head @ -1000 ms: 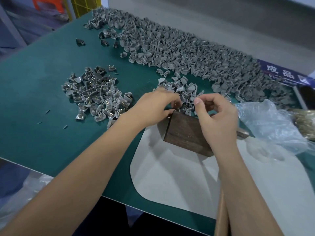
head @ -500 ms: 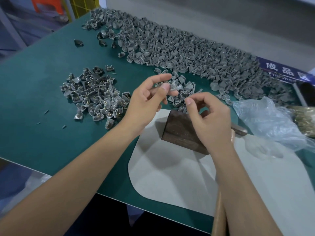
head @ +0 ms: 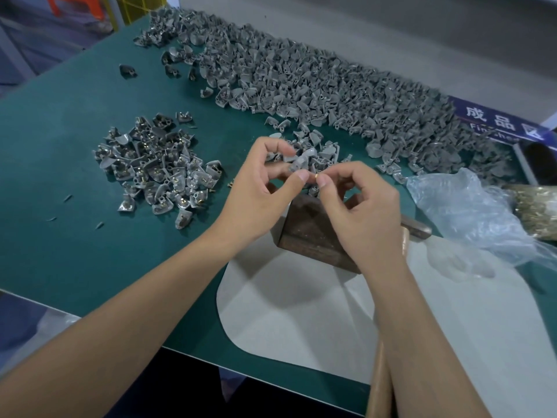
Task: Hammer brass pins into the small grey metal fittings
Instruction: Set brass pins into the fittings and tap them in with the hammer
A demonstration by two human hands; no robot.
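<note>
My left hand (head: 259,188) pinches a small grey metal fitting (head: 300,162) between thumb and fingers, above the dark metal block (head: 310,229). My right hand (head: 361,212) pinches a brass pin (head: 316,176) between thumb and forefinger, its tip close to the fitting. A hammer lies under my right forearm: its wooden handle (head: 381,375) runs toward me, its head (head: 417,228) pokes out right of the wrist. A small heap of grey fittings (head: 319,152) lies just behind my hands.
A pile of fittings with brass pins (head: 156,164) lies at the left on the green mat (head: 60,164). A long bank of grey fittings (head: 316,82) fills the back. A plastic bag (head: 470,218) holds brass pins (head: 539,209) at right. A white sheet (head: 301,312) lies under the block.
Both hands have risen off the block. My left hand picked a fitting from the heap, and my right hand now brings a brass pin up to it.
</note>
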